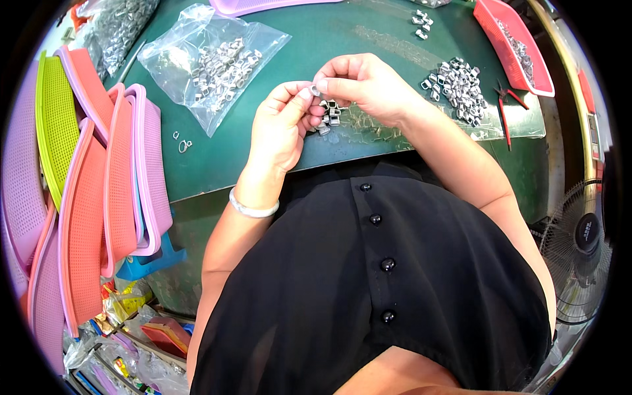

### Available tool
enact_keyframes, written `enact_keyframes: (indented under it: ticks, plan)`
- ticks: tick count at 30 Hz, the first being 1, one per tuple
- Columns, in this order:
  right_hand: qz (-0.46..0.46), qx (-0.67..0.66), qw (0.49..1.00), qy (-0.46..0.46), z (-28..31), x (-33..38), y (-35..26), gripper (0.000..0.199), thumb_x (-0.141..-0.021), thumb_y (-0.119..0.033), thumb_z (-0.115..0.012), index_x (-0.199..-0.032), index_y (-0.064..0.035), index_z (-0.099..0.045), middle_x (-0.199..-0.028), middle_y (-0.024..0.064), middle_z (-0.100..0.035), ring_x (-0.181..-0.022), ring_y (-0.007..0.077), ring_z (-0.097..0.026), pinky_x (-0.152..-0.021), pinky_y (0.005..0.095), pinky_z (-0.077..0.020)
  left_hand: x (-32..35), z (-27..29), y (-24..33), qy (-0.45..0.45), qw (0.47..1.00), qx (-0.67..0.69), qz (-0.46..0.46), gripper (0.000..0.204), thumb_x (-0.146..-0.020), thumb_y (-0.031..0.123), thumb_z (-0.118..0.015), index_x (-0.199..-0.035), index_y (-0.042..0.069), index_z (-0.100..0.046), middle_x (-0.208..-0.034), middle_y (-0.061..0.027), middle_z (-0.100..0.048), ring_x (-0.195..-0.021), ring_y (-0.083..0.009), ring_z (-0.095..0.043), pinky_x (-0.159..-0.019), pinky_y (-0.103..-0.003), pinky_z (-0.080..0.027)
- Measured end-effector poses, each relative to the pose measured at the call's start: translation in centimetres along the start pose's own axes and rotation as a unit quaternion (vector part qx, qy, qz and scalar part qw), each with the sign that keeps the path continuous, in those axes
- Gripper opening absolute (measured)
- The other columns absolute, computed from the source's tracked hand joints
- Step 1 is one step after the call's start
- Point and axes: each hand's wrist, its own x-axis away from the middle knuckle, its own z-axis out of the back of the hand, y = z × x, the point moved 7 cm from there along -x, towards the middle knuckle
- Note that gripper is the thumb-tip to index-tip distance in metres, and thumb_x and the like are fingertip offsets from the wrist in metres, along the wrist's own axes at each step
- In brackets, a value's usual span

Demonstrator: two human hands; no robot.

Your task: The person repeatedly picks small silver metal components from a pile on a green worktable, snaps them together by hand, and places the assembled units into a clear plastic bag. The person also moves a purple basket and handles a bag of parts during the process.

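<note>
**Metal clip held at fingertip level**

Silver metal clip (pixel 316 91) sits pinched between the right hand (pixel 366 87) fingertips, with the left hand (pixel 283 125) thumb and forefinger closed against it from the other side. Keep the pinch just above the small clip cluster (pixel 329 117) below the grip. Advisable: support both wrists on the green table (pixel 276 158). Loose clip pile (pixel 457 87) lies right of the grip, bagged clips (pixel 217 66) left.

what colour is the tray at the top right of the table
Red tray, holding small metal pieces; clearest in the head view.

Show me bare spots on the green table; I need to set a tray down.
Bare green tabletop lies between the clear plastic bag of metal clips and the loose heap of silver clips. Another patch sits below the bag, near the stacked pink mesh trays. Around both hands it is crowded.
</note>
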Motion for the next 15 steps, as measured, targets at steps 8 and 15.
enact_keyframes:
  ticks: [8, 15]
  plan:
    - [0.239, 0.441, 0.863, 0.064, 0.6, -0.1, 0.1, 0.017, -0.079, -0.009, -0.054, -0.093, -0.0040, -0.062, -0.087, 0.0095, -0.059, -0.081, 0.0241, -0.056, -0.073, 0.0344, -0.0452, 0.2, -1.1, 0.3, -0.061, 0.991, 0.115, 0.025, 0.009, -0.088, 0.011, -0.050, -0.091, 0.004, -0.056, -0.077, -0.0037, -0.056, -0.065, -0.0116, -0.051, -0.060, -0.024, -0.045]
    - [0.206, 0.506, 0.837, 0.031, -0.3, 0.2, 0.4, 0.016, -0.074, -0.005, -0.053, -0.087, -0.0052, -0.062, -0.088, 0.0108, -0.054, -0.090, 0.0285, -0.052, -0.078, 0.0365, -0.0435, 0.3, -1.0, 0.4, -0.047, 0.993, 0.105, 0.027, 0.011, -0.090, 0.011, -0.047, -0.091, 0.003, -0.053, -0.079, -0.0044, -0.052, -0.067, -0.0114, -0.048, -0.059, -0.023, -0.041]
